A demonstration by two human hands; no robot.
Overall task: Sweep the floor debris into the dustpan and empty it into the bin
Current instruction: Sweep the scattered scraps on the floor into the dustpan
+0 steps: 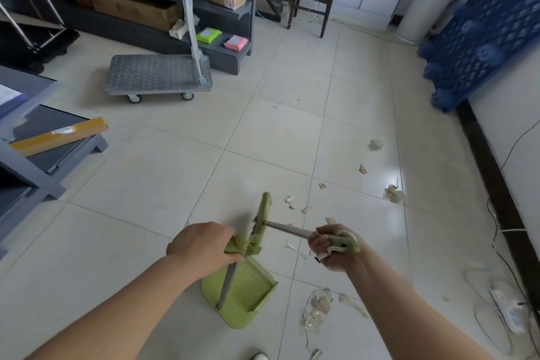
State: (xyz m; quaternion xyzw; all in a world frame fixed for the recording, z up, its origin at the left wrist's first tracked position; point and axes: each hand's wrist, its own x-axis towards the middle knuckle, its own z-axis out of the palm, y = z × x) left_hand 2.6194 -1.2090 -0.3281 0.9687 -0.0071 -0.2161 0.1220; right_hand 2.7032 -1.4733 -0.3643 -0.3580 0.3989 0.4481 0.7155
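My left hand [203,245] grips the green top of the dustpan handle; the green dustpan [244,295] stands upright on the tiled floor below it. My right hand [333,248] is closed on the green grip of the broom, whose grey shaft runs left to the green broom head [263,215], lifted off the floor just above the dustpan handle. Debris lies to the right: small paper scraps [292,203], a fluff ball [375,144], a crumpled clear wrapper [393,193] and a clear plastic piece [317,310] near my right forearm. No bin is clearly in view.
A grey platform trolley [157,76] stands ahead left, before dark shelving [175,6] with boxes. A blue pallet [479,35] leans on the right wall. Cables and a power strip [507,310] lie along the right. A chair [311,0] stands at the back.
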